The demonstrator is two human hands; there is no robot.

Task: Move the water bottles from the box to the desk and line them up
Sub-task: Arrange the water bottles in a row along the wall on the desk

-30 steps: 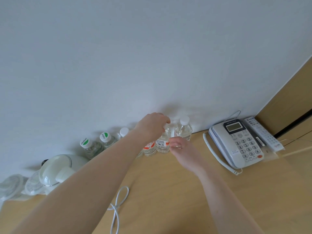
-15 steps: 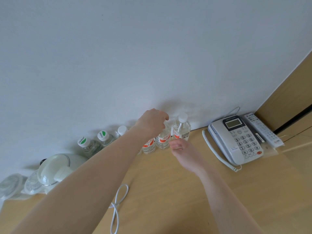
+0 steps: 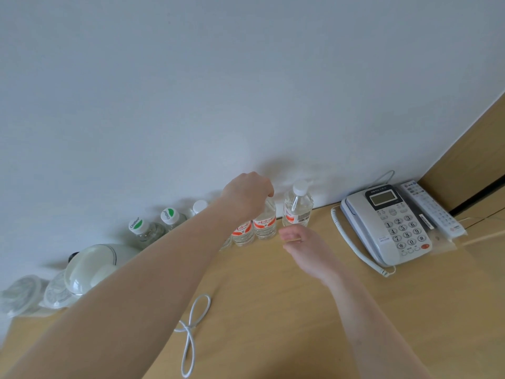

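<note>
At frame centre, left hand (image 3: 247, 194) grips a bottle (image 3: 264, 222) top; right hand (image 3: 306, 247) hovers, fingers loosely curled, empty. Risk: nudging the neighbouring bottle (image 3: 297, 206) over.

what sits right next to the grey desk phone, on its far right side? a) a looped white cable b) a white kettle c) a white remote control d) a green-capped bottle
c: the long white remote control lies alongside the grey desk phone, against its right edge.
</note>
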